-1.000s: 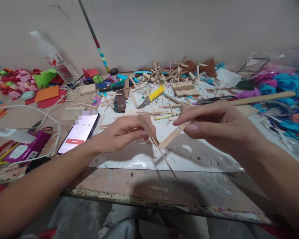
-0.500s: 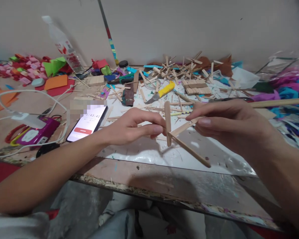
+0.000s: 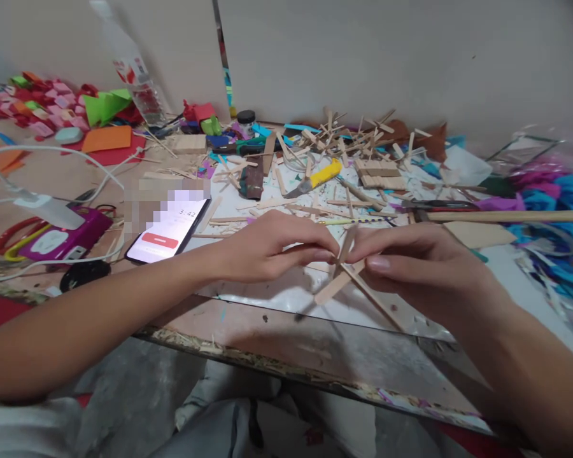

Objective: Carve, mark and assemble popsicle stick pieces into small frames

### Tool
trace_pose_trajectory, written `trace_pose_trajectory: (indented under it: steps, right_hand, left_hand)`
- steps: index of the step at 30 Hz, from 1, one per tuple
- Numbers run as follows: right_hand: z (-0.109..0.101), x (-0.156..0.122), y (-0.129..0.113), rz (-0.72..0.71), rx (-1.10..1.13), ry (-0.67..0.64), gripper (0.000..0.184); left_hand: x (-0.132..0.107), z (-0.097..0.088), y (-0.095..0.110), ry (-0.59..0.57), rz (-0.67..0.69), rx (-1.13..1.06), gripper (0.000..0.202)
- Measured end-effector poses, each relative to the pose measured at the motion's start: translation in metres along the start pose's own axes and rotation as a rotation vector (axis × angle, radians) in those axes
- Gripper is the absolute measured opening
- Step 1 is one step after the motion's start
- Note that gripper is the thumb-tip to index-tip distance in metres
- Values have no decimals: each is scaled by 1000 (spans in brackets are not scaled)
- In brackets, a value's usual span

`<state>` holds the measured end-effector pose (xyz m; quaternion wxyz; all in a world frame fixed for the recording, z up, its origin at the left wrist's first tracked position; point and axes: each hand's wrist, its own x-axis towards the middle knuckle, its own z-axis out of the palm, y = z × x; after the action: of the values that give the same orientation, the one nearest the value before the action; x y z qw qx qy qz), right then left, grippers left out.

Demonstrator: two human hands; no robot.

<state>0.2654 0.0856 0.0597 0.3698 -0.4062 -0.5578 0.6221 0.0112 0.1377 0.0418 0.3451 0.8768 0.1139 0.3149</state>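
1. Sticks (image 3: 373, 298) of thin pale wood, three in view, cross one another in the air, nearer the wearer than the knife (image 3: 314, 180) and a little to its right.
2. Left hand (image 3: 286, 245): thumb and forefinger pinch the wood close to the crossing; a hold there probably steadies the pieces better than one at a loose tip.
3. Right hand (image 3: 415, 264): thumb and forefinger pinch one end of the flat stick (image 3: 333, 289), apparently to govern its angle. Fingertips and wood overlap in slight blur, so I cannot tell whether the crossing is joined or merely touching.
4. Shapes differ: the flat stick is broad and blunt-ended, another shows nearly edge-on as a slim strip, and the third tilts up between the hands.
5. White sheet (image 3: 267, 289), glossy and speckled, spreads below the hands and back under the knife, likely to protect the bench (image 3: 241, 321), whose near edge is ragged.
6. Yellow handle and grey blade mark the knife, lying loose among scraps, perhaps for easy reach. Beyond it is a tangled pile (image 3: 337, 137) of wooden pieces; to its right, a neat bundle (image 3: 379, 175).
7. Phone (image 3: 167, 229), smooth and lit, lies left of the knife, screen up, presumably for glancing at.
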Motion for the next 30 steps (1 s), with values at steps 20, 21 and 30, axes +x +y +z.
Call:
trace_pose_trajectory:
  steps: [20, 21, 30]
  right_hand:
    - [19, -8, -1, -58, 181, 46, 7]
    - [20, -8, -1, -57, 180, 59, 7]
    - [30, -11, -5, -104, 48, 142, 5]
  left_hand:
    - [-4, 2, -3, 19, 69, 118, 27]
    - [-4, 2, -3, 18, 75, 124, 28]
    - [-11, 5, -3, 75, 140, 355, 23]
